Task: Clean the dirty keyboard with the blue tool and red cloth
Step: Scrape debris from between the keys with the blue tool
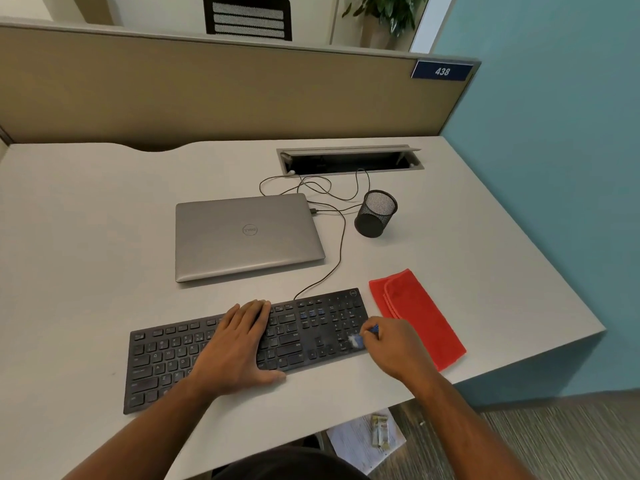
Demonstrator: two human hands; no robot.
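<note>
At the tabletop [104, 209], left hand [239, 344] flat on the keyboard [166, 362], right hand [391, 344] fingers pinch the blue tool [360, 337] brushing the number pad; the red cloth [415, 313] lies apparently unused.

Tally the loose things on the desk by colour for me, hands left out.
Black: 2, the keyboard and the mesh pen cup
Silver: 1, the closed laptop
Red: 1, the cloth
Blue: 1, the tool, held in the right hand
Total: 5

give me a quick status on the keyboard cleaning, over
Left hand flat on keyboard, steadying it. Right hand grips blue tool, bristles on numpad. Red cloth unused beside keyboard. Nothing in the way.
</note>
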